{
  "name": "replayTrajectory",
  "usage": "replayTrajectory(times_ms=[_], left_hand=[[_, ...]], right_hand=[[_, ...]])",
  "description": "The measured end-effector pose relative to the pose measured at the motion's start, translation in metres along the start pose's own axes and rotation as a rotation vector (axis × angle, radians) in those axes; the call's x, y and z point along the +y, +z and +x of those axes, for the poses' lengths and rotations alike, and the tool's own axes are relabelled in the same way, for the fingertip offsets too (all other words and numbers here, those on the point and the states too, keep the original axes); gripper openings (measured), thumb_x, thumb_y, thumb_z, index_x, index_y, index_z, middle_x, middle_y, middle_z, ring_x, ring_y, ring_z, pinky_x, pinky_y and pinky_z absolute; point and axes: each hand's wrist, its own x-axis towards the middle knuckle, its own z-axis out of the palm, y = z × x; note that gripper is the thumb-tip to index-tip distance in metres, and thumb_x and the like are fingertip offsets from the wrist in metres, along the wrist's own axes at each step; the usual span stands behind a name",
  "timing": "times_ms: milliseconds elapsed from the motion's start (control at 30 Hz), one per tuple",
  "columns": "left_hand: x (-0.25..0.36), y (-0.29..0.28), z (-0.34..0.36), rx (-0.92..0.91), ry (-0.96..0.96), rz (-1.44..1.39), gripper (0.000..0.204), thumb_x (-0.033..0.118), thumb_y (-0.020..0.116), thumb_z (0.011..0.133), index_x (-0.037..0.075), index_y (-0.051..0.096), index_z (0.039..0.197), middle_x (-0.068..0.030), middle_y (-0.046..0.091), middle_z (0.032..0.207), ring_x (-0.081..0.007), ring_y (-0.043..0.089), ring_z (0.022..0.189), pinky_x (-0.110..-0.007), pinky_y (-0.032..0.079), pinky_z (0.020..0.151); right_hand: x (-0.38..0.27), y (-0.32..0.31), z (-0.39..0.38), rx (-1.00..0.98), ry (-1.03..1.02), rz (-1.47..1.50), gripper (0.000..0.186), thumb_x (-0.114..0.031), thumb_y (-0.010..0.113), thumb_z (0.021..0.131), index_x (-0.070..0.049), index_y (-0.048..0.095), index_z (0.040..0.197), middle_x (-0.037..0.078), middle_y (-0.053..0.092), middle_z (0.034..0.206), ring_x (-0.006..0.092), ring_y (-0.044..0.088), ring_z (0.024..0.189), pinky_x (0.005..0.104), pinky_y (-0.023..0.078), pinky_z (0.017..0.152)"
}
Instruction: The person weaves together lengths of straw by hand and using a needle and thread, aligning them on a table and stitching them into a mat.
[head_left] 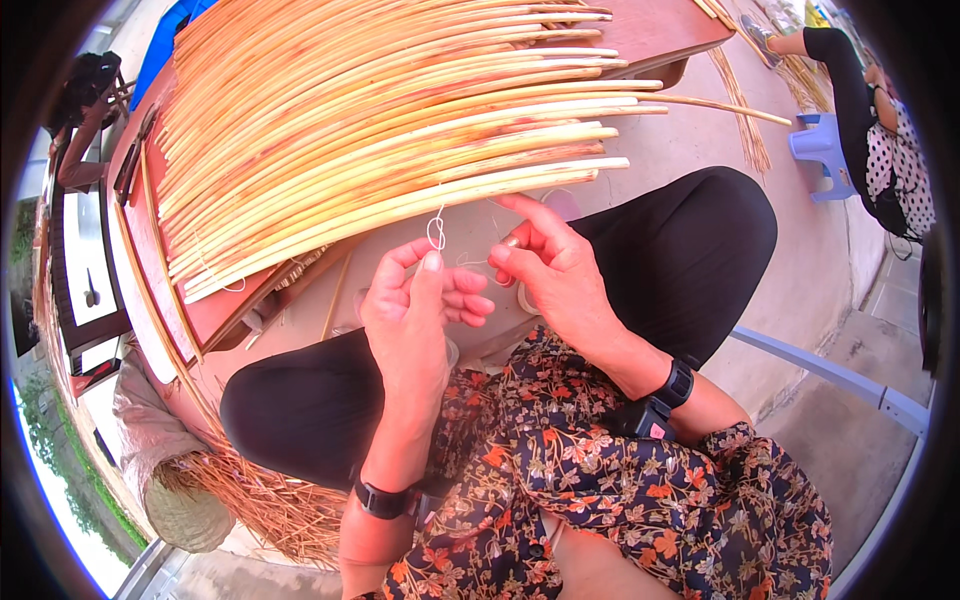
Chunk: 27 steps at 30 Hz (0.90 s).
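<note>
A row of pale yellow stalks (400, 120) lies side by side in front of me, their cut ends sticking out unevenly to the right. Just below the nearest stalk, my left hand (408, 310) pinches a thin white string (437, 230) between thumb and index finger; a small loop stands up from the pinch. My right hand (565, 275) is close by on the right, thumb and bent fingers closed at a fine length of the same string, with the index finger reaching up to the nearest stalk. Another white string hangs at the stalks' left end.
A reddish table (680, 35) carries the stalks. Dry straw (265, 500) and a pale sack (155, 410) lie at the lower left. A blue plastic stool (823, 155) stands at right beside another person (890, 150). A metal bar (820, 370) runs along the right.
</note>
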Motion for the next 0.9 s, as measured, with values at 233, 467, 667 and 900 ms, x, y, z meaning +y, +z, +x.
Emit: replayTrajectory(times_ms=[233, 467, 667, 900], left_hand=[[0.006, 0.003, 0.001, 0.015, -0.015, -0.037, 0.027, 0.025, 0.047, 0.101, -0.001, 0.050, 0.110, -0.0169, 0.066, 0.075, -0.0190, 0.064, 0.054, -0.026, 0.050, 0.048], [0.012, 0.005, 0.007, -0.005, -0.064, 0.096, 0.027, 0.027, 0.047, 0.101, 0.001, 0.052, 0.105, -0.0123, 0.063, 0.064, -0.0155, 0.058, 0.044, -0.023, 0.044, 0.039], [0.015, 0.006, 0.003, -0.037, -0.118, -0.015, 0.026, 0.026, 0.045, 0.102, 0.001, 0.052, 0.105, -0.0130, 0.062, 0.062, -0.0165, 0.058, 0.043, -0.024, 0.045, 0.039], [0.015, 0.004, 0.002, -0.078, -0.157, -0.046, 0.026, 0.025, 0.042, 0.102, 0.001, 0.052, 0.105, -0.0140, 0.063, 0.062, -0.0177, 0.058, 0.043, -0.025, 0.046, 0.039]], right_hand=[[-0.002, -0.002, -0.003, -0.078, 0.022, 0.094, 0.012, -0.010, 0.064, 0.089, 0.000, 0.063, 0.096, 0.001, 0.063, 0.082, 0.0071, 0.056, 0.070, 0.0221, 0.047, 0.063], [-0.005, -0.001, -0.003, -0.094, 0.060, -0.040, 0.011, -0.009, 0.065, 0.088, -0.002, 0.065, 0.096, 0.000, 0.064, 0.085, 0.0062, 0.054, 0.067, 0.0224, 0.046, 0.059], [-0.003, 0.000, -0.002, -0.081, 0.046, -0.063, 0.012, -0.009, 0.065, 0.088, -0.001, 0.064, 0.097, 0.002, 0.065, 0.088, 0.0075, 0.056, 0.068, 0.0229, 0.047, 0.058], [-0.003, 0.007, -0.001, -0.083, 0.003, -0.074, 0.012, -0.007, 0.065, 0.088, 0.000, 0.064, 0.097, 0.005, 0.065, 0.089, 0.0094, 0.060, 0.070, 0.0244, 0.050, 0.058]])
